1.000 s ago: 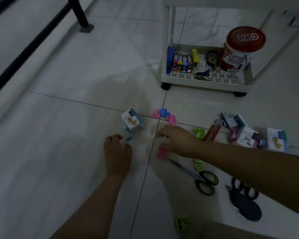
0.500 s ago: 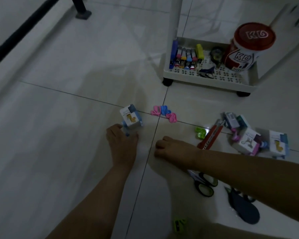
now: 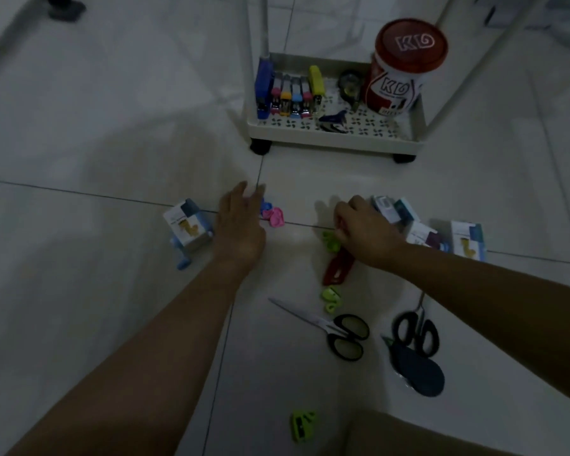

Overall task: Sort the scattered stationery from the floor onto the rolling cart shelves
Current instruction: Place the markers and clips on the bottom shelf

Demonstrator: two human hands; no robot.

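My left hand (image 3: 241,222) reaches forward low over the floor with straight fingers, its tips at a small heap of pink and blue clips (image 3: 273,216). My right hand (image 3: 364,233) has its fingers curled down and pinches at a green clip (image 3: 330,241) lying by a red cutter (image 3: 338,268). The white rolling cart's bottom shelf (image 3: 329,136) stands just beyond; it holds a row of staplers (image 3: 290,93), a tape dispenser (image 3: 351,85) and a red-lidded canister (image 3: 405,67).
On the floor lie a small box (image 3: 186,232) with a blue clip (image 3: 183,261) left of my left hand, more boxes (image 3: 468,240) at the right, green clips (image 3: 331,299), two scissors (image 3: 338,330) (image 3: 415,330), a dark oval item (image 3: 422,373) and a green sharpener (image 3: 303,426).
My left hand has moved from the box rightward to the pink and blue clips. My right hand left the pink clip's spot by the scissors and moved right to the green clip.
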